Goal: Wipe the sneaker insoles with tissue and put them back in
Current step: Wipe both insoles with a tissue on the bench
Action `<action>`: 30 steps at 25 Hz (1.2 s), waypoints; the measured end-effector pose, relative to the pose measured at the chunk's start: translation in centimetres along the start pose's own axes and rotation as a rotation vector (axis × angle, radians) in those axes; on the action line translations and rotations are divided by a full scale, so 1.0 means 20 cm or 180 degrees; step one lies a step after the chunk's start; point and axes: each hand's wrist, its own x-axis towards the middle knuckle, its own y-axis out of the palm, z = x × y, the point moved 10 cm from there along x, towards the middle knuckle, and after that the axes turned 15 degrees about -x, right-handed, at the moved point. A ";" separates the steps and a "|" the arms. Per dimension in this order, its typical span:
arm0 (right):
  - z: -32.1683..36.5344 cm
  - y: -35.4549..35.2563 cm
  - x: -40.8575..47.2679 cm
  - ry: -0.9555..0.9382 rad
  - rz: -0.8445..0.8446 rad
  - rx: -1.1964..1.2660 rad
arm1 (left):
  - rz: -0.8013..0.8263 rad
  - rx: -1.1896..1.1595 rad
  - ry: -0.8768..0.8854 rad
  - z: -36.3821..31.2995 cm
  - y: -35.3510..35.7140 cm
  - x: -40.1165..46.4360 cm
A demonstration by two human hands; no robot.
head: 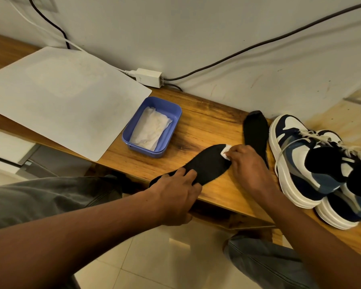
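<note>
- The left hand (178, 189) reaches in from the lower left with the forearm stretched across the lap; its fingers curl over the heel end of a black insole (204, 163) at the front edge of the wooden tabletop (206, 119), the grip clasping that end and pinning it down.
- The insole lies flat, angled from the near edge up toward the right, its heel end overhanging the edge under the left hand.
- The right hand (248, 161) comes in from the lower right, wrist bent, knuckles up; its grip pinches a small wad of white tissue (225, 152) pressed on the toe end of the insole.
- A second black insole (255, 132) lies flat just beyond the right hand, running toward the wall, close beside the sneakers.
- Two navy, blue and white sneakers (313, 161) sit at the right end of the tabletop, side by side and touching, laces loose.
- A blue plastic tray (175, 115) holding white tissues (150, 128) stands left of the insoles, apart from them.
- A white mat (61, 97) covers the left part of the tabletop; a white adapter (149, 77) with cables rests against the wall.
</note>
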 end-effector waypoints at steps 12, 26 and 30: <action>-0.16 -0.11 0.05 0.0391 -0.0486 0.0453 | -0.0006 0.0018 -0.0018 0.01 0.01 0.01; 0.08 0.01 0.02 -0.0262 -0.0091 0.0008 | 0.0026 -0.0029 -0.0018 0.00 0.00 0.01; -0.19 -0.05 0.10 0.0431 -0.0197 0.0230 | 0.0021 -0.0014 -0.0023 0.00 0.01 0.00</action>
